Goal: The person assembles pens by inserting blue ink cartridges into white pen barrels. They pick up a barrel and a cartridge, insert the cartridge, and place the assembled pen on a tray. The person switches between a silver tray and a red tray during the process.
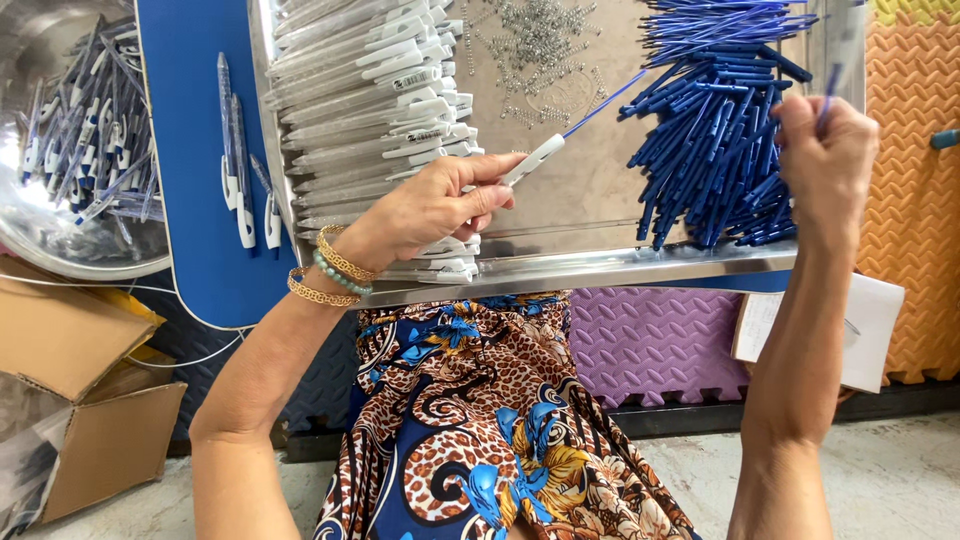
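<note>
My left hand [430,205] pinches a white pen part [535,158] with a thin blue refill [603,103] sticking out of it, held over a metal tray [600,265]. My right hand [825,160] is raised at the right with its fingers closed on a slim blue piece [829,92]. On the tray lie a row of clear pen barrels with white clips [370,85], a scatter of small metal springs [535,50] and a heap of blue pen parts [715,130].
A steel bowl [60,250] of assembled pens sits at the left. Three finished pens [240,170] lie on the blue table [190,150]. Cardboard boxes [75,380] stand lower left, a notepad [870,330] at the right, foam mats [650,345] beneath.
</note>
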